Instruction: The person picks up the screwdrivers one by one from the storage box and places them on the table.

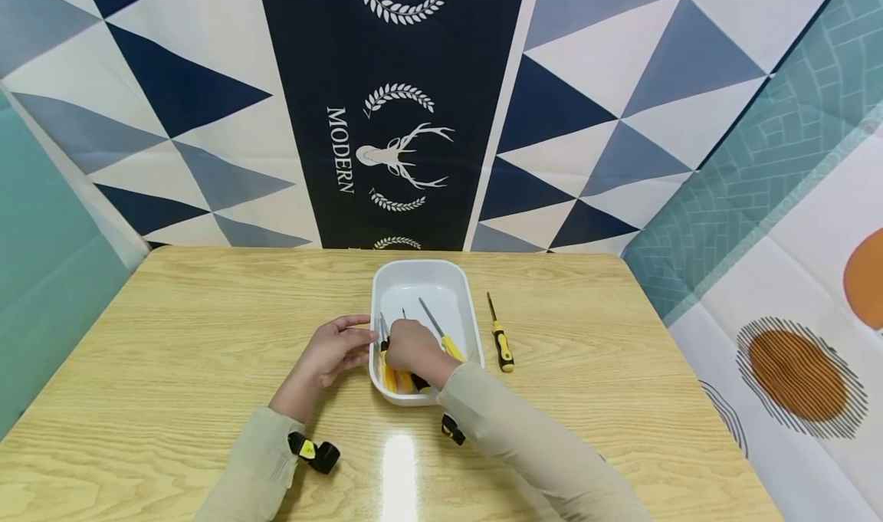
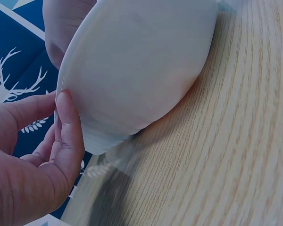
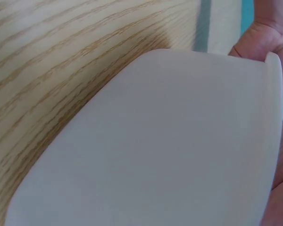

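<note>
In the head view a white tray (image 1: 455,292) stands on the table. My left hand (image 1: 339,351) is at its left side; in the left wrist view the fingers (image 2: 70,136) pinch the rim. My right hand (image 1: 414,346) reaches down inside the tray among the tools; its fingertips are hidden, so a hold cannot be made out. A screwdriver with a yellow handle (image 1: 451,347) lies to its right. On its left is a tool with slim metal tips and yellow handles (image 1: 388,376). Below the hand shows a black-and-yellow handle (image 1: 421,384). The right wrist view shows mostly the tray's outer wall (image 3: 146,141).
Another screwdriver (image 1: 503,347), black and yellow, lies on the wooden table (image 1: 207,330) just right of the tray. A patterned cloth (image 1: 393,47) hangs behind the table's far edge, with more cloth at both sides.
</note>
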{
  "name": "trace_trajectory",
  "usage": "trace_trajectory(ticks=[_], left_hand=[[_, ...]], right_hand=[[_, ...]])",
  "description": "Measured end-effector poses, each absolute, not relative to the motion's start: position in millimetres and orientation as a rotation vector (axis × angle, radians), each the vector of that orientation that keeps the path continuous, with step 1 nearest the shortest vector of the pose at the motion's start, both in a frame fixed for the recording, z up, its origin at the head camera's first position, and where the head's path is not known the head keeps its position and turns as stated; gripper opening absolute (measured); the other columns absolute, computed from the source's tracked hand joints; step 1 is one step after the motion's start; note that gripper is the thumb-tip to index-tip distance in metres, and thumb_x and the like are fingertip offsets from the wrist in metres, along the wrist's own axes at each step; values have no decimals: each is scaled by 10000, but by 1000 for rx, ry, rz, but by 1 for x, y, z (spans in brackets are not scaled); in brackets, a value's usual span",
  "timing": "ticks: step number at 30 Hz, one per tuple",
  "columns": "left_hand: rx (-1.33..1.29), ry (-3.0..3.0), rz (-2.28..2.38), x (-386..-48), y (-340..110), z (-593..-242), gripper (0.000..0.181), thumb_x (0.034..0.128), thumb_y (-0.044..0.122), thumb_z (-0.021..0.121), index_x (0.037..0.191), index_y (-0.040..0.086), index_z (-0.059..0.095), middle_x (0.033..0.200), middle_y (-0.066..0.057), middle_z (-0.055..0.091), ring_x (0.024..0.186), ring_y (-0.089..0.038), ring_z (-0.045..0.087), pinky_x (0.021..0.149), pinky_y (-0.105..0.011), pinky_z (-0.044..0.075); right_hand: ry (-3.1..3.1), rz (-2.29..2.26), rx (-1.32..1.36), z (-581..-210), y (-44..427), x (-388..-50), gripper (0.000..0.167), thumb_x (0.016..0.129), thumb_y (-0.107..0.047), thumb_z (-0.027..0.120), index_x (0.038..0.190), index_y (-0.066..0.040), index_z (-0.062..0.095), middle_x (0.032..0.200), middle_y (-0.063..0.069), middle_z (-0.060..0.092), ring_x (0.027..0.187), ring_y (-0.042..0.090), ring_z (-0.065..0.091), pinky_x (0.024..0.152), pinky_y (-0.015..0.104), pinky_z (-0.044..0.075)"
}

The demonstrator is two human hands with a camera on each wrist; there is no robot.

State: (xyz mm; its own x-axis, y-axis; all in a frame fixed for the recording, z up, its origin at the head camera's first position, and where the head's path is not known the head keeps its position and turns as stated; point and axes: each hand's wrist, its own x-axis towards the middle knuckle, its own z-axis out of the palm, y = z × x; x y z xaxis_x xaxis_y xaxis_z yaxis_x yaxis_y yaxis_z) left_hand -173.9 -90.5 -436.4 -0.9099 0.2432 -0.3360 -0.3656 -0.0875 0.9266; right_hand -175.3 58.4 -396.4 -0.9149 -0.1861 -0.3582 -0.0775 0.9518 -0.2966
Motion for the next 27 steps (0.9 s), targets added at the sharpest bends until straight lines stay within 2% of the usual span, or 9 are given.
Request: trace_trajectory(ticks=[6,13,20,27], left_hand=[[-135,1804,2045,-173,-89,-438,493,883,58,603,1338,-12,426,887,23,628,706,-92,637,654,-223,565],[-148,1806,2048,-173,-88,-437,499,882,54,601,1343,-15,422,883,11,637,699,-97,638,652,-228,568],[-158,1824,2036,-173,-88,-437,507,882,64,608,1346,-5,418,932,-13,642,728,-109,638,661,-234,569],[-169,1834,2032,-173,-88,-437,507,881,66,611,1346,0,420,952,-28,642,730,-114,639,667,-238,570]], right_hand=[[2621,-591,-83,-397,69,-179,117,755,-84,641,793,-38,540,603,28,513,470,140,505,421,209,402],[2541,-773,35,-399,81,-182,220,790,-108,652,622,-88,511,570,31,565,518,147,601,481,230,493],[2490,-941,87,-395,90,-179,128,812,-135,680,805,-42,592,752,59,597,647,178,637,591,288,556],[2434,-1036,50,-392,96,-178,143,828,-149,678,897,-40,617,776,52,597,680,169,630,645,298,574]])
